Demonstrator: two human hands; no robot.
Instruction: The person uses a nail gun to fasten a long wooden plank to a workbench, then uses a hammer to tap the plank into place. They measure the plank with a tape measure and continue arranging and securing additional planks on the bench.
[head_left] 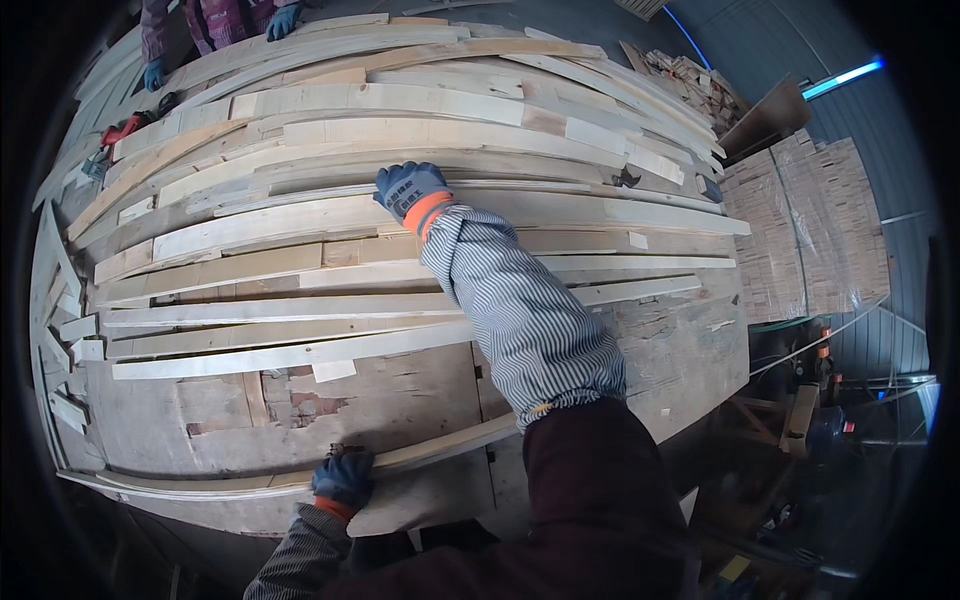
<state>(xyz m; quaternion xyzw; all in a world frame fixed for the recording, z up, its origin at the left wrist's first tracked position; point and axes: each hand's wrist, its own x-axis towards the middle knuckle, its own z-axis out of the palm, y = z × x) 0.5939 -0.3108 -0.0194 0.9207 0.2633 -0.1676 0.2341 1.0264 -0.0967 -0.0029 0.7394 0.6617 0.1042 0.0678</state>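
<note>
Head view, looking down over a broad, worn table [420, 400] covered with long pale wooden slats [330, 215] laid side by side in rough rows — their lengths run left to right, and the lens bends them into arcs. The right hand [410, 188], in a blue glove with an orange cuff, is stretched far out across the pile; its fingers are curled down over the edge of one slat in the middle rows, closed on it or pressing it — which of the two I cannot tell from this angle. The striped sleeve [520, 310] lies over several nearer slats, the arm at full reach because the slat it touches is well back from the table's near edge.

The left hand [343, 478], also blue-gloved, is closed over a thin long strip [440, 447] that lies along the near edge of the table, fingers wrapped over its top. The grip sits near the strip's middle, which would keep so long and limber a piece from sagging at either end.

At the top left a second person's blue-gloved hands [283, 20] rest on the far side of the pile, with a red tool [125, 128] just beside the slats there. To the right, well apart from the table, stand wrapped stacks of short boards [810, 230].
</note>
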